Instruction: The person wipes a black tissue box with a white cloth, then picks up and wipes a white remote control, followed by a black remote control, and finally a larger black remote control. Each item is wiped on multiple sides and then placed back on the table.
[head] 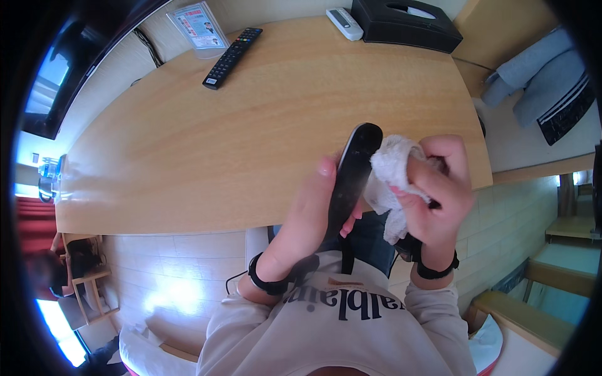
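My left hand (305, 211) grips a long black object (355, 174) with a rounded end and a pale edge. It tilts upward over the table's front edge, and its exact kind is unclear. Bunched in my right hand (442, 188) is a white terry cloth (392, 164). One fold of the cloth meets or nearly meets the black object's right side, near its upper end; I cannot tell which. Part of the cloth hangs below my right fingers. My left palm hides some of the object's lower part.
The wooden table (178, 155) carries a black remote control (233, 58), an acrylic sign stand (200, 28), a white remote (344, 23) and a black tissue box (407, 26). A television (70, 61) stands left. Grey clothing (545, 75) lies right. A person (47, 272) is at far left.
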